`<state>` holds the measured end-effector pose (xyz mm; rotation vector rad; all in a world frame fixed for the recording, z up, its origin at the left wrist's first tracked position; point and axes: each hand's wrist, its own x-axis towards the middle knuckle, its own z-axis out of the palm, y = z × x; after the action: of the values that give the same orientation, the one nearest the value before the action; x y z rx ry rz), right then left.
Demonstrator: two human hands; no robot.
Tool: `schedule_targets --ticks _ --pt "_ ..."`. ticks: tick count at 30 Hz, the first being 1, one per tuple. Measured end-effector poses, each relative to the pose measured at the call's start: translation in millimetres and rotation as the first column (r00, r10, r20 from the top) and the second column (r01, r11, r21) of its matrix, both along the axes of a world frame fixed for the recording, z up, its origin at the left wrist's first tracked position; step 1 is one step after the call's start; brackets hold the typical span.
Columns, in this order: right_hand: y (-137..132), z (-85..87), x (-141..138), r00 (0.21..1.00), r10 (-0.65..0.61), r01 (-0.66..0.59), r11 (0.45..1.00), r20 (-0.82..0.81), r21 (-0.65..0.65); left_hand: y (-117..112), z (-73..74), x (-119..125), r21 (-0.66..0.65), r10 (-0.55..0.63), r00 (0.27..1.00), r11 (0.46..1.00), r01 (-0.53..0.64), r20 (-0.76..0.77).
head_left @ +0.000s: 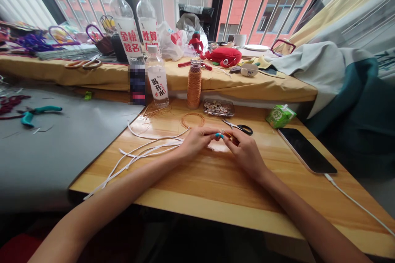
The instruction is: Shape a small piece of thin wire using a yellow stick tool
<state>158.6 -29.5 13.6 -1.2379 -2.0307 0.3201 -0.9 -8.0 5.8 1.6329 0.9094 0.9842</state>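
My left hand (pixel 197 141) and my right hand (pixel 243 148) meet over the wooden table, fingertips pinched close together. Small turquoise spots show at the thumb tips; whether they are nails or a small piece is unclear. A thin orange-brown item (pixel 231 136) shows at my right fingers, too small to name. Several white cords (pixel 145 148) run across the table to my left hand and pass out of sight behind it. Just beyond the hands lie a coil of orange thread (pixel 193 120) and black-handled scissors (pixel 243 128).
A thread spool (pixel 194 86), a water bottle (pixel 156 78) and a tray of small pieces (pixel 218 107) stand behind. At right are a green carton (pixel 280 116) and a phone (pixel 307 150) on a cable. Teal pliers (pixel 29 117) lie on the grey surface at left.
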Motion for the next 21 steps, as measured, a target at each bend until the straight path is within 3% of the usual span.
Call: schedule_targets --ticks 4,12,21 --pt "1.1 2.2 1.5 0.999 0.002 -0.004 0.999 -0.054 -0.038 2.0 -1.4 -0.6 -0.065 -0.018 0.999 0.998 0.021 0.034" --pt "-1.6 5.6 0.0 0.998 0.009 -0.013 0.997 -0.059 -0.077 1.9 -0.1 0.8 0.063 -0.041 0.999 0.997 0.041 0.009" --pt "-1.3 0.1 -1.3 0.999 -0.018 0.017 1.0 0.029 0.001 -3.4 -0.3 2.8 0.021 0.024 0.998 1.0 -0.023 -0.051"
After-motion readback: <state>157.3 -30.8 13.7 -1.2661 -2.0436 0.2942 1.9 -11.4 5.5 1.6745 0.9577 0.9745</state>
